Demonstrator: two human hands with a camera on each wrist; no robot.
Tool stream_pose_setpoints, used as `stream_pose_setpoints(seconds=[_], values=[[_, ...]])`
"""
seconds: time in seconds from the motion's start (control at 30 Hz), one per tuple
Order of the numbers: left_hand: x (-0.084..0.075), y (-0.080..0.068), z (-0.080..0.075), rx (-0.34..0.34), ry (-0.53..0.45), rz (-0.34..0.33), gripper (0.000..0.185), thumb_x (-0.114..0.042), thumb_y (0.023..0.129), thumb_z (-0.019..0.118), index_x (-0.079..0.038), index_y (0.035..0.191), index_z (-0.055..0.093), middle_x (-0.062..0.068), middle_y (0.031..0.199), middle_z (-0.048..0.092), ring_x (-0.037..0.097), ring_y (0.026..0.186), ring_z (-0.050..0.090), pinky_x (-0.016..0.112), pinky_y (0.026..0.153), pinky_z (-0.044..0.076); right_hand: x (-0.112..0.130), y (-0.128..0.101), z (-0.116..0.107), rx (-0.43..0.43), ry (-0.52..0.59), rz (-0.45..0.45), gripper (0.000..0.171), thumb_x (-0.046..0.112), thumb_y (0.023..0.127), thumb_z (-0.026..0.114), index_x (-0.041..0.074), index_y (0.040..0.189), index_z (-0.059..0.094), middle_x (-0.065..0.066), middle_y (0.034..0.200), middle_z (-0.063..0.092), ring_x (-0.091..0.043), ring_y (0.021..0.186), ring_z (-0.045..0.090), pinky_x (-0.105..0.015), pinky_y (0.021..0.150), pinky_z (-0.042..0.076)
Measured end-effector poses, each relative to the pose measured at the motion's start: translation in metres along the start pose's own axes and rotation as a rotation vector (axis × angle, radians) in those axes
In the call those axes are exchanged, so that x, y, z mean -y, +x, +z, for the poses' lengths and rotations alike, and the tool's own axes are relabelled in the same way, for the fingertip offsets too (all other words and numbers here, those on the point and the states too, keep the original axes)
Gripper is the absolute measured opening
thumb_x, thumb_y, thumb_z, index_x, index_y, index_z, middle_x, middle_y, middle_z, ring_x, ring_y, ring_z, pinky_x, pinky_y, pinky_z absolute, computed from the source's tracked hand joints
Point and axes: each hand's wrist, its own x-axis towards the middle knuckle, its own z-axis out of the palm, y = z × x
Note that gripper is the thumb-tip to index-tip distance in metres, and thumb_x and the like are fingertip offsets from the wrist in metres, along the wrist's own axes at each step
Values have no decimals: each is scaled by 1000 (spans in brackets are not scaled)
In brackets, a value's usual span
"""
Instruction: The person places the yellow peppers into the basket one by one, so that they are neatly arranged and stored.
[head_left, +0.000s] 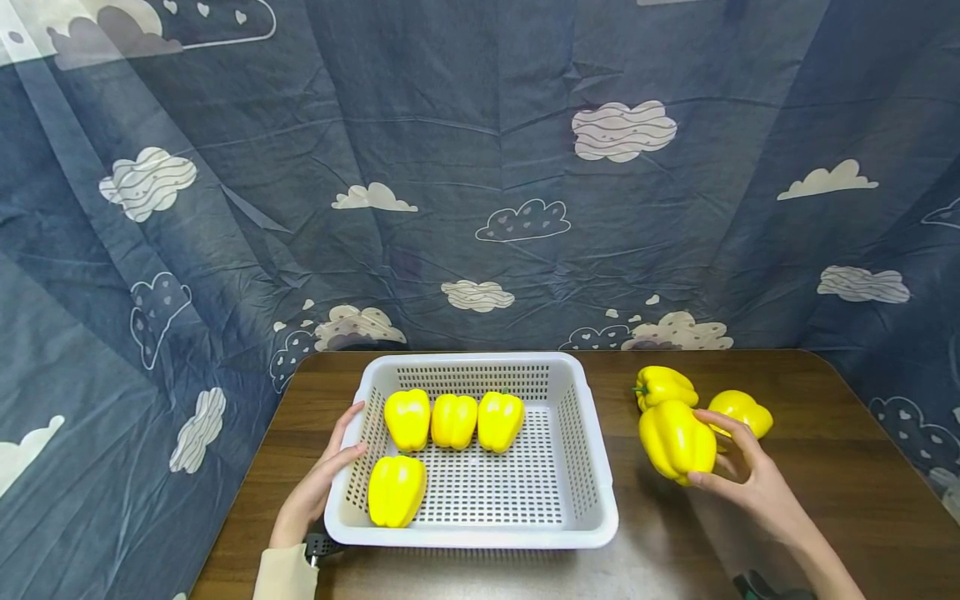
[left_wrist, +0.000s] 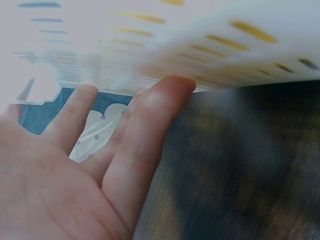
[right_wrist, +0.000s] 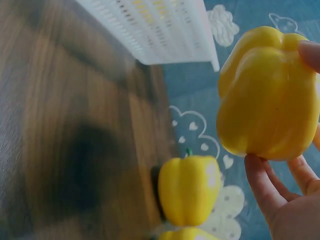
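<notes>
My right hand point(head_left: 761, 483) pinches a yellow bell pepper point(head_left: 677, 443) between thumb and fingers. The right wrist view shows this bell pepper point(right_wrist: 270, 100) held above the dark tabletop, which carries a shadow below. At the left side of a white perforated plastic basket point(head_left: 472, 537), my left hand point(head_left: 318, 485) rests with fairly straight fingers against the outer wall. Those fingertips point(left_wrist: 175, 85) meet the slotted wall in the left wrist view. Inside the basket, three yellow bell peppers point(head_left: 453, 421) stand in a row toward the back, and another bell pepper point(head_left: 397, 492) lies at the front left.
Two more yellow items lie on the brown wooden table point(head_left: 847, 500) behind the right hand: a bell pepper point(head_left: 667, 387) with a green stem and a partly covered yellow pepper point(head_left: 741, 412). A blue cloud-patterned curtain point(head_left: 450, 167) hangs along the table's back edge.
</notes>
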Motion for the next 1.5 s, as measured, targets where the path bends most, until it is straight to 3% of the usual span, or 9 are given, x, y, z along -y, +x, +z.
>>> stream_pose_setpoints(seconds=[0.5, 1.27, 1.5], values=[[0, 0, 1, -6, -1, -5, 64, -21, 98, 42, -29, 150, 7, 15, 156, -3, 49, 136, 16, 61, 96, 30, 28, 14, 23, 57, 64, -70, 74, -13, 78, 66, 2, 143, 33, 0, 137, 36, -2, 118, 42, -12, 92, 35], [0, 0, 1, 0, 5, 2, 63, -22, 98, 41, -29, 150, 6, 14, 156, -4, 49, 136, 15, 62, 97, 29, 49, 27, 63, 141, 57, -43, 73, 1, 80, 73, 4, 142, 35, -8, 142, 33, -2, 122, 38, -13, 94, 33], [0, 0, 1, 10, 2, 10, 63, -21, 98, 41, -29, 150, 6, 13, 156, -4, 49, 136, 15, 61, 97, 29, 52, 31, 82, 172, 104, -103, 72, -1, 78, 74, 7, 141, 39, -8, 141, 33, -8, 123, 40, -16, 95, 35]])
